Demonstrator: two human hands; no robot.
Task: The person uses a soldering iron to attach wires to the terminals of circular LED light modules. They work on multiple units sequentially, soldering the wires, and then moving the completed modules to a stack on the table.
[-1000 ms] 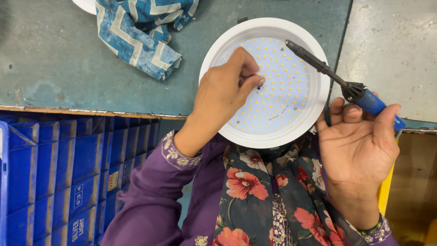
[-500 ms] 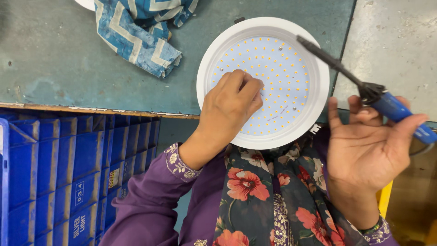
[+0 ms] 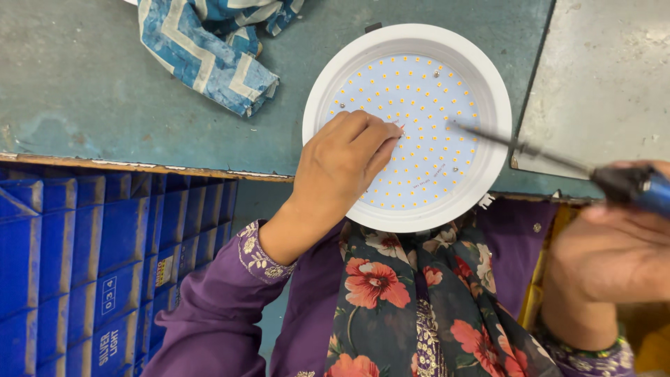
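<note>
Left grip: the left hand (image 3: 343,166) lies on the LED board (image 3: 412,129), fingers curled together and fingertips (image 3: 391,132) pressed to the board's left-centre; whether anything small is pinched under them cannot be told

Right grip: the right hand (image 3: 618,255) is closed round the blue handle of a soldering iron (image 3: 558,162), at the frame's right edge; the hand and handle are blurred

Iron: its thin dark shaft runs up-left from the handle, and the tip sits over the right half of the board, well apart from the left fingertips; whether the tip touches the board cannot be told

Lamp: the board is a pale disc dotted with rows of small yellow LEDs and a few screw heads; it sits inside a round white lamp housing (image 3: 328,91); the housing rests on the near edge of the workbench (image 3: 84,91), its lower rim overhanging towards the person's lap

Bench: a worn teal-grey surface; a grey metal plate (image 3: 607,77) lies just right of the housing

Cloth: a blue and white patterned cloth (image 3: 209,49) lies crumpled at the upper left, well apart from the housing

Crates: blue plastic crates (image 3: 84,265) stand below the bench edge on the left

Clothing: purple sleeves with embroidered cuffs; a dark floral scarf (image 3: 412,300) hangs below the lamp
</note>
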